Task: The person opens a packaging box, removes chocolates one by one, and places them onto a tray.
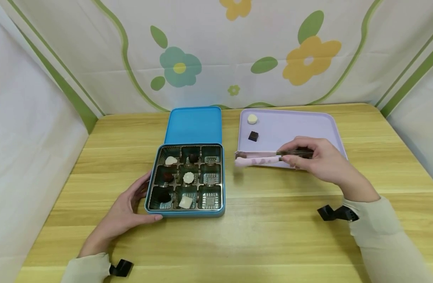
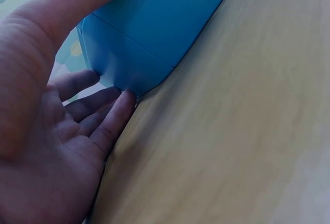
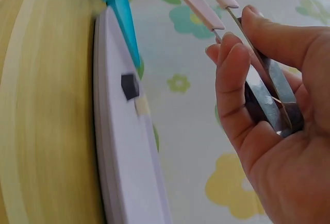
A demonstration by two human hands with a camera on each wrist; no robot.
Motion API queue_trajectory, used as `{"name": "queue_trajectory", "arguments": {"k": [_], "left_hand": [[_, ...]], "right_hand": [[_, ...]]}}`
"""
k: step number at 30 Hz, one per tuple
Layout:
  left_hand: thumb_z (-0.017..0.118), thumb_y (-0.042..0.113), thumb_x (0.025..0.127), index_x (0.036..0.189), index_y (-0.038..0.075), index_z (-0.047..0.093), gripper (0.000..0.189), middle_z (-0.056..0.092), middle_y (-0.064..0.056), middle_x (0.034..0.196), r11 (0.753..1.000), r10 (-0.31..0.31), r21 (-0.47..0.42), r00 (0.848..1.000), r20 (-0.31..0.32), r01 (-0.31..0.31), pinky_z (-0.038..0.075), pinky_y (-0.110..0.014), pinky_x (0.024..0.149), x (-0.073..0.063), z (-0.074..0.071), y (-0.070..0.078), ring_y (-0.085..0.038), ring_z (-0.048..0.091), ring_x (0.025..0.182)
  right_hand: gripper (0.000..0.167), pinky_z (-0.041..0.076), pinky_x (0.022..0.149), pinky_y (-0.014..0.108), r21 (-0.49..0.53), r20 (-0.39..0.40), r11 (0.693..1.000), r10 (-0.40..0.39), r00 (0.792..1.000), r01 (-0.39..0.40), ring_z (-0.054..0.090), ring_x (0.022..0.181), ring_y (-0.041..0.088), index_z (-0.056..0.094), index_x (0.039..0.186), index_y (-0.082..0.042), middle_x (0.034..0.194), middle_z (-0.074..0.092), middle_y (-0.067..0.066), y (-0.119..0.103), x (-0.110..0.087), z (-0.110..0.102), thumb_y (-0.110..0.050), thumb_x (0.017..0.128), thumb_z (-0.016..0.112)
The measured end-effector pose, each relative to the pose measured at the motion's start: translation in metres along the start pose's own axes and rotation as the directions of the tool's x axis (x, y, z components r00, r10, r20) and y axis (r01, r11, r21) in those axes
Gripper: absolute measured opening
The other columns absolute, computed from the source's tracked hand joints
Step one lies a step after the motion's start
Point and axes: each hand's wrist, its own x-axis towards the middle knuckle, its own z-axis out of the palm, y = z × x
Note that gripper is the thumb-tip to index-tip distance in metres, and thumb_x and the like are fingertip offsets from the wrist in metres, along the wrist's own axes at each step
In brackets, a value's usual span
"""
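Observation:
My left hand [image 1: 126, 210] holds the near left corner of a blue tin [image 1: 189, 214], fingertips on its left side and thumb along its front. In the left wrist view the fingertips [image 2: 129, 98] touch the blue wall low down, near the tabletop. The tin's divided insert carries white and dark chocolates in its left and middle columns; the right column's compartments hold none. My right hand [image 1: 319, 159] grips metal tongs [image 1: 262, 160] with pink tips. Between those tips is a brown chocolate [image 1: 240, 155], over the table between tin and tray.
The tin's blue lid [image 1: 194, 125] lies open behind it. To the right, a lilac tray [image 1: 294, 125] bears a round white chocolate [image 1: 252, 119] and a square dark chocolate [image 1: 253, 136]. A flowered curtain [image 1: 216, 70] rises behind the wooden table [image 1: 258, 243].

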Motion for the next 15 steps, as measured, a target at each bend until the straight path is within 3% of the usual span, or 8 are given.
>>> {"name": "queue_trajectory", "arguments": {"k": [5, 10, 15], "left_hand": [[0.093, -0.007, 0.075, 0.172, 0.021, 0.029, 0.12, 0.044, -0.022, 0.165, 1.0, 0.015, -0.004, 1.0, 0.0, -0.015, 0.043, -0.01, 0.111, -0.001, 0.0, -0.001, -0.002, 0.054, 0.136], [0.094, -0.008, 0.073, 0.172, 0.02, 0.03, 0.121, 0.045, -0.02, 0.165, 1.0, 0.018, -0.011, 1.0, -0.001, -0.018, 0.043, -0.01, 0.111, -0.001, 0.001, 0.0, -0.002, 0.055, 0.136], [0.094, -0.009, 0.072, 0.171, 0.019, 0.031, 0.122, 0.047, -0.019, 0.164, 0.999, 0.03, -0.012, 1.0, -0.006, -0.03, 0.044, -0.01, 0.111, 0.0, 0.001, 0.0, -0.003, 0.056, 0.135]], "right_hand": [[0.02, 0.057, 0.062, 0.029, -0.032, -0.032, 0.993, 0.113, 0.993, -0.114, 0.068, 0.075, 0.016, 0.079, 0.122, -0.012, 0.094, 0.077, 0.001, 0.021, -0.002, -0.01, -0.02, 0.104, 0.074], [0.03, 0.05, 0.058, 0.031, -0.042, 0.001, 0.971, 0.236, 0.972, -0.236, 0.061, 0.073, 0.018, 0.078, 0.123, -0.013, 0.09, 0.074, 0.009, 0.033, 0.002, -0.012, -0.036, 0.106, 0.071], [0.036, 0.048, 0.057, 0.03, -0.048, 0.019, 0.956, 0.291, 0.957, -0.289, 0.059, 0.072, 0.017, 0.078, 0.124, -0.012, 0.087, 0.071, 0.009, 0.038, 0.005, -0.008, -0.043, 0.105, 0.07]]}}
